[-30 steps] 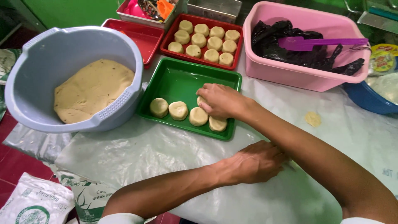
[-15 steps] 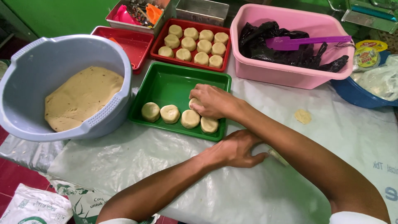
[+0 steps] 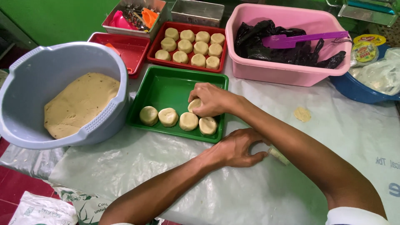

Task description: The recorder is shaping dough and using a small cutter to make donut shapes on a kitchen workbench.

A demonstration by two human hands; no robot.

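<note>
My right hand (image 3: 210, 100) cups a fifth dough puck (image 3: 194, 105) down into the green tray (image 3: 166, 85), beside four already laid; most of that tray is bare. My left hand (image 3: 237, 148), just below the tray, pinches a dough scrap (image 3: 278, 155).

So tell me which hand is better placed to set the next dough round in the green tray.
Right hand: it is already over the green tray, on a dough round. The left hand rests on the plastic sheet.

Green tray (image 3: 166, 85) rear half free (front row filled).
</note>
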